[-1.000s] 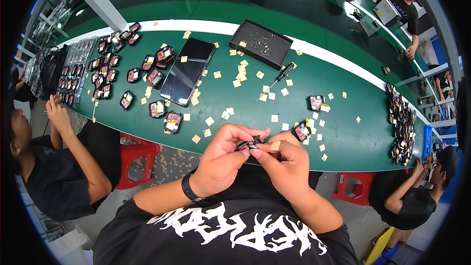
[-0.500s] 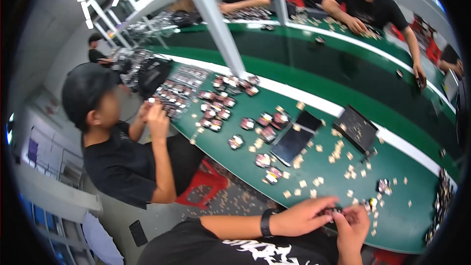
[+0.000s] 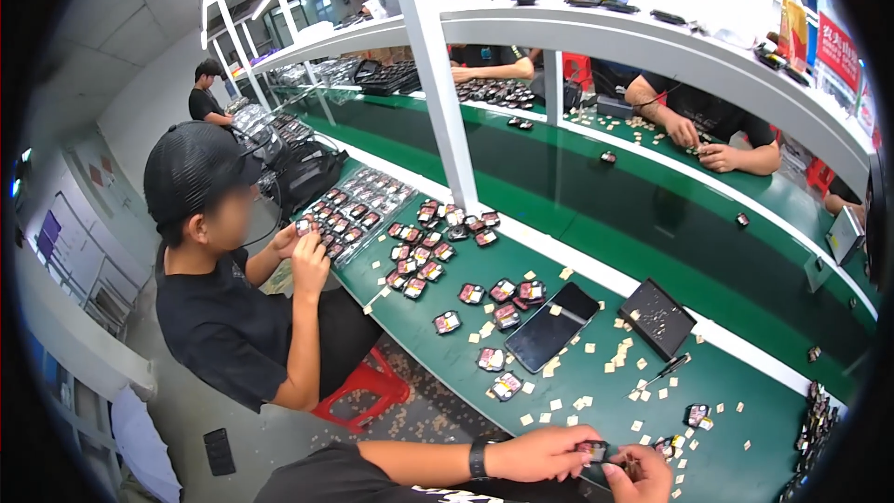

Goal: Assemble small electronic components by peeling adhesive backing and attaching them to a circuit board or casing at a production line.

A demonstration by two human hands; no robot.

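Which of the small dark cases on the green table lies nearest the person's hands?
The small dark case just right of the right hand, at the table's near edge; the others lie farther up the table.

At the frame's lower edge, the left hand (image 3: 545,453) and right hand (image 3: 643,475) meet over a small case (image 3: 593,451) at the near edge of the workbench (image 3: 745,382). Just behind them on the bench lie scattered small squares (image 3: 619,354), with a phone (image 3: 551,326) to the left and a shallow tray (image 3: 657,318) to its right; a pen (image 3: 663,372) rests in front of the tray. More small cases (image 3: 438,265) spread leftward toward a seated co-worker (image 3: 233,317) on a stool (image 3: 363,389). Behind the bench stands a post (image 3: 442,84) carrying a shelf (image 3: 652,42).
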